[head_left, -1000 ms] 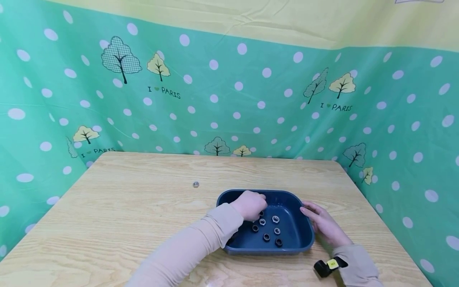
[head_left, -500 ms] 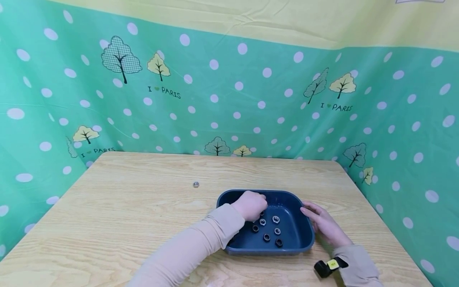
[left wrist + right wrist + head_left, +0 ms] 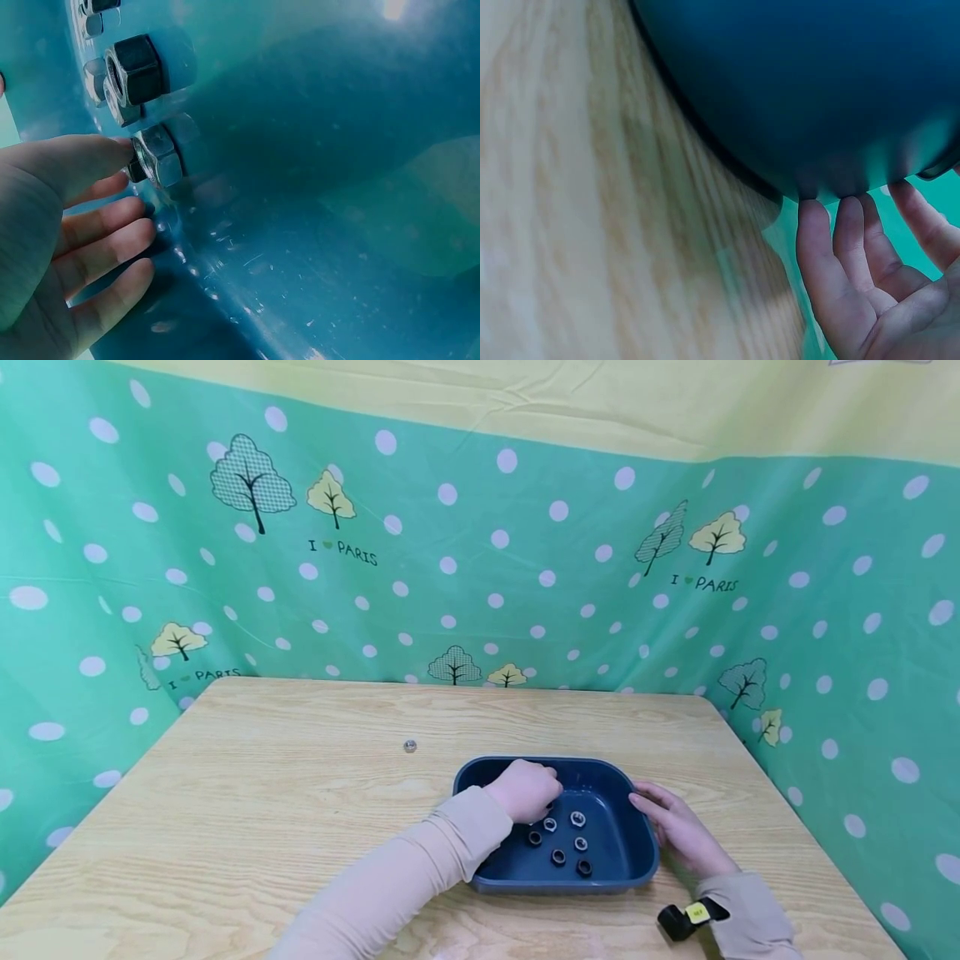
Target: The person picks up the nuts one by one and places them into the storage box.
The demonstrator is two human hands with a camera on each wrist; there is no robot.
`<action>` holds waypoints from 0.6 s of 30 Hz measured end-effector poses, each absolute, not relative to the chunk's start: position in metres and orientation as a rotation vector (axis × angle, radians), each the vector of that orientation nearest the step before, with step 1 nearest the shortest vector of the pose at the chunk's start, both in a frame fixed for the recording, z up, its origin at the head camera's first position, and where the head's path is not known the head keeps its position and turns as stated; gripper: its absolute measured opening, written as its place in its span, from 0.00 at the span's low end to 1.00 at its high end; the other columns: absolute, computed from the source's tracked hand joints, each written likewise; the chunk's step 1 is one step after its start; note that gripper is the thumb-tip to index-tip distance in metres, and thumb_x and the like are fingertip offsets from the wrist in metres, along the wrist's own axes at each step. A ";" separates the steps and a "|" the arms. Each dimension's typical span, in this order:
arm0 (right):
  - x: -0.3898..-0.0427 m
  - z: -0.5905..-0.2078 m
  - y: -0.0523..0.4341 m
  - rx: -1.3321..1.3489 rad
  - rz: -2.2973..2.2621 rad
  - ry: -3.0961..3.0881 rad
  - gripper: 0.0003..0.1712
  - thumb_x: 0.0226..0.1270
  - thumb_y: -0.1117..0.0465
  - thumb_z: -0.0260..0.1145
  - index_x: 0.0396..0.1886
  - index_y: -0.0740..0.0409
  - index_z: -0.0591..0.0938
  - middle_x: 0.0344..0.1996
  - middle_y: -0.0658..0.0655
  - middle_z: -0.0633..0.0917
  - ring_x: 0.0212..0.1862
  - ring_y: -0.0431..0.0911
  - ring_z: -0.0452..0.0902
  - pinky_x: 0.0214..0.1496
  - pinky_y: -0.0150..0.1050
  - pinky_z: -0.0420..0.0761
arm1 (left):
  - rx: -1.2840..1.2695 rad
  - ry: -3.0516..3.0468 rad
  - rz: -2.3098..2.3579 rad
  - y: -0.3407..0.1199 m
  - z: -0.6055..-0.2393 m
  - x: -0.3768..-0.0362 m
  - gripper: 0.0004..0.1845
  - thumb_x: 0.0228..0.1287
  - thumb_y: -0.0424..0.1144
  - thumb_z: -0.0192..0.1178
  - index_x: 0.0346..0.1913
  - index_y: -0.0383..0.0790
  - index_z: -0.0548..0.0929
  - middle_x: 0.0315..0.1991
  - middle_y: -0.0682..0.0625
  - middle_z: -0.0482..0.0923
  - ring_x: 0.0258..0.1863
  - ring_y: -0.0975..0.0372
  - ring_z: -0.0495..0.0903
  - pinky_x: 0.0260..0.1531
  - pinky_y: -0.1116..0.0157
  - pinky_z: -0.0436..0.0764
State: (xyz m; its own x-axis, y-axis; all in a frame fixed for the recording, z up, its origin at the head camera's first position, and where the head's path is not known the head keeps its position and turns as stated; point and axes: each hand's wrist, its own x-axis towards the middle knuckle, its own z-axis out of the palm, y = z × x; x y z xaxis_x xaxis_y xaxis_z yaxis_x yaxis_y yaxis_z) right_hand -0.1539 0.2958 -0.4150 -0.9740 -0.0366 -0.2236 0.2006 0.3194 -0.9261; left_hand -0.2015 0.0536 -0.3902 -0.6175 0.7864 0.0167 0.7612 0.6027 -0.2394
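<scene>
A dark blue tray (image 3: 517, 885) stands on the wooden table, with several loose hex nuts in it, some silver and some black. My left hand (image 3: 525, 791) reaches down inside the tray's left part. In the left wrist view its thumb and index fingertip meet the edge of a silver hex nut (image 3: 159, 156), while the other fingers lie loosely bent. A black hex nut (image 3: 135, 69) sits just beyond it. My right hand (image 3: 678, 828) holds the tray's right end, thumb at the rim and fingertips against the outer wall (image 3: 817, 150).
One silver nut (image 3: 410, 746) lies alone on the table (image 3: 300, 777), behind and left of the tray. A black wrist camera (image 3: 678, 922) with a yellow label sits at the right sleeve. A green dotted curtain (image 3: 450, 568) hangs behind the table and along its sides.
The left hand has shifted very slightly to the right inside the tray. The right hand, the tray and the lone nut stay in place.
</scene>
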 end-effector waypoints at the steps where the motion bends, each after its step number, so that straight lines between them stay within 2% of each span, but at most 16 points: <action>1: -0.154 -0.415 0.296 0.149 -1.720 2.377 0.33 0.72 0.51 0.54 0.67 0.68 0.62 0.51 0.55 0.74 0.26 0.37 0.66 0.27 0.29 0.67 | -1.309 -2.701 0.318 0.054 -0.390 -0.202 0.06 0.62 0.43 0.61 0.40 0.52 0.86 0.33 0.57 0.79 0.31 0.68 0.79 0.28 0.72 0.78; 5: -0.154 -0.415 0.296 0.151 -1.734 2.369 0.33 0.71 0.51 0.54 0.67 0.68 0.62 0.46 0.50 0.76 0.18 0.38 0.58 0.23 0.29 0.64 | -1.319 -2.710 0.294 0.054 -0.391 -0.203 0.06 0.62 0.43 0.60 0.40 0.51 0.86 0.32 0.57 0.79 0.29 0.68 0.78 0.26 0.72 0.77; 13: -0.153 -0.414 0.296 0.153 -1.723 2.380 0.33 0.72 0.52 0.54 0.67 0.68 0.62 0.44 0.50 0.75 0.16 0.38 0.57 0.23 0.30 0.64 | -1.337 -2.856 -0.064 0.050 -0.387 -0.209 0.05 0.64 0.44 0.60 0.37 0.49 0.84 0.29 0.58 0.74 0.25 0.70 0.70 0.24 0.75 0.69; 16: -0.153 -0.413 0.296 0.167 -1.719 2.377 0.32 0.72 0.52 0.54 0.67 0.67 0.61 0.46 0.52 0.75 0.17 0.38 0.58 0.24 0.30 0.64 | -1.326 -2.900 -0.175 0.049 -0.385 -0.212 0.06 0.65 0.44 0.59 0.38 0.49 0.84 0.30 0.58 0.75 0.25 0.70 0.71 0.25 0.75 0.70; 18: -0.152 -0.414 0.295 0.169 -1.712 2.373 0.33 0.72 0.51 0.54 0.67 0.67 0.61 0.50 0.53 0.75 0.23 0.37 0.63 0.28 0.29 0.67 | -1.318 -2.928 -0.223 0.049 -0.385 -0.212 0.07 0.65 0.45 0.58 0.40 0.49 0.84 0.33 0.58 0.77 0.27 0.70 0.72 0.28 0.74 0.72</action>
